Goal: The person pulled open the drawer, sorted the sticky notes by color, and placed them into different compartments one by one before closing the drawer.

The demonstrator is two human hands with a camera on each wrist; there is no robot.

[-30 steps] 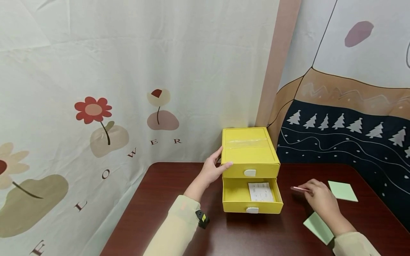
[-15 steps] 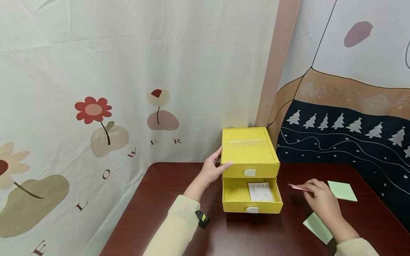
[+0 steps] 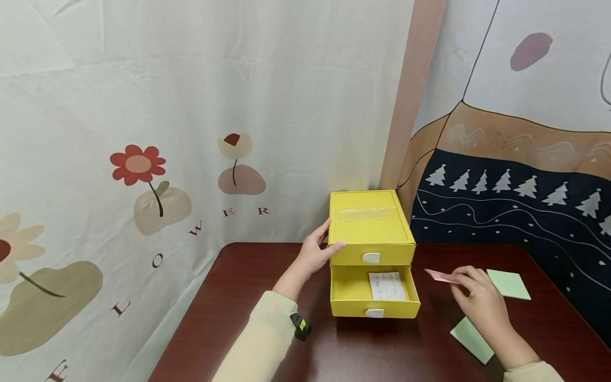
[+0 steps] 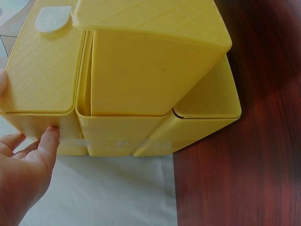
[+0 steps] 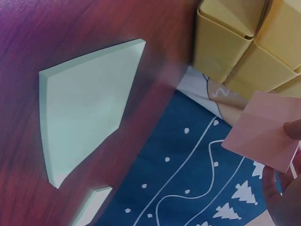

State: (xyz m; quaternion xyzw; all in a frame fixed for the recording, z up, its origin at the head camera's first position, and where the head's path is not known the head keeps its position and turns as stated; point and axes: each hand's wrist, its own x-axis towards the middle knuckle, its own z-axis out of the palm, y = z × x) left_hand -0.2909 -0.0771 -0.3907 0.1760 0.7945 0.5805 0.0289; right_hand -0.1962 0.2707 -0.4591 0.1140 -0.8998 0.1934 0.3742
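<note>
A yellow drawer box stands on the table, with an open drawer below its top one. White printed paper lies inside that drawer. My left hand rests against the box's left side, fingers extended and thumb near the top drawer's front corner. In the left wrist view its fingertips touch the yellow side wall. My right hand pinches a pink sticky note between thumb and fingers, above the table right of the drawer; its square face shows in the right wrist view.
Two light green sticky note pads lie on the table: one pad behind my right hand, the other pad near my right forearm. A patterned curtain hangs behind the dark red table.
My right hand has raised the pink sticky note slightly and moved it a little left toward the drawer box, tilting more of its face into view. My left hand has stayed in place.
</note>
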